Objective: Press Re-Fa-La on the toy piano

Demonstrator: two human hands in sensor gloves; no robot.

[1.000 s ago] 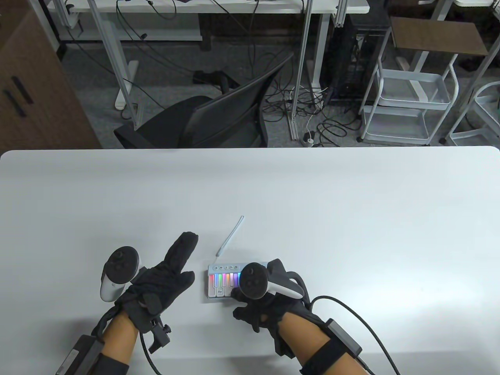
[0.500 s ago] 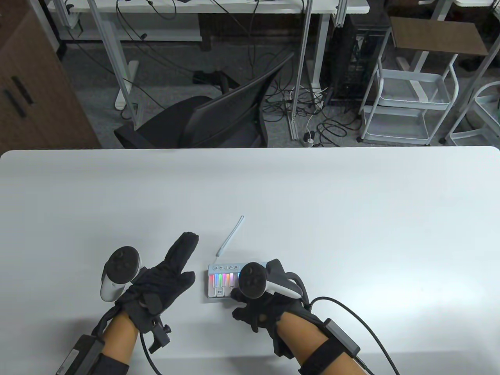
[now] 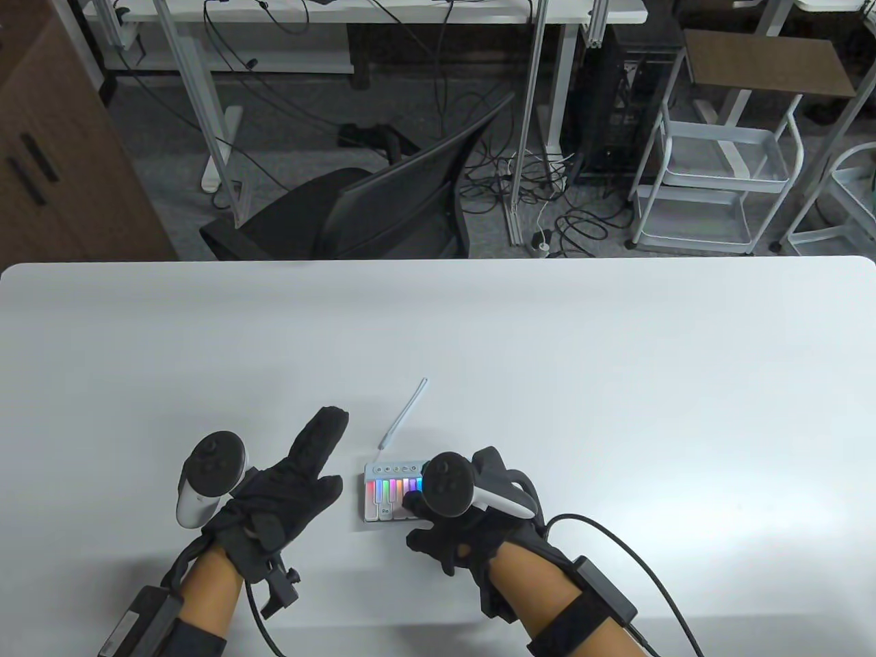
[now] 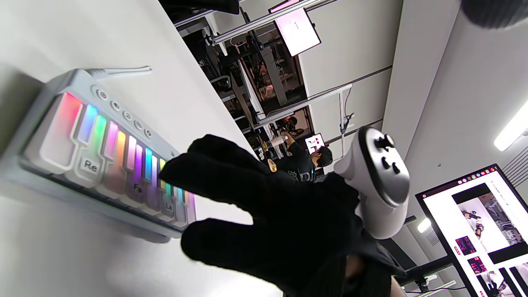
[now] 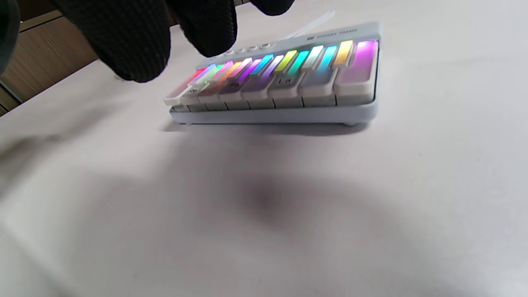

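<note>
The toy piano is small and white with rainbow-lit keys; it lies near the table's front edge. Its Re, Fa and La keys carry labels. My right hand is spread over the piano's right half, one fingertip hanging over the keys between Fa and La. I cannot tell whether it touches a key. In the right wrist view my fingers hover just above the piano. My left hand rests open on the table left of the piano, holding nothing.
A thin white strap runs from the piano's back edge toward the table's middle. The white table reaches far beyond both hands. An office chair stands behind its far edge.
My right hand has shifted slightly away from me over the keys, and the purple keys under it glow brighter. My left hand and the piano have not moved.
</note>
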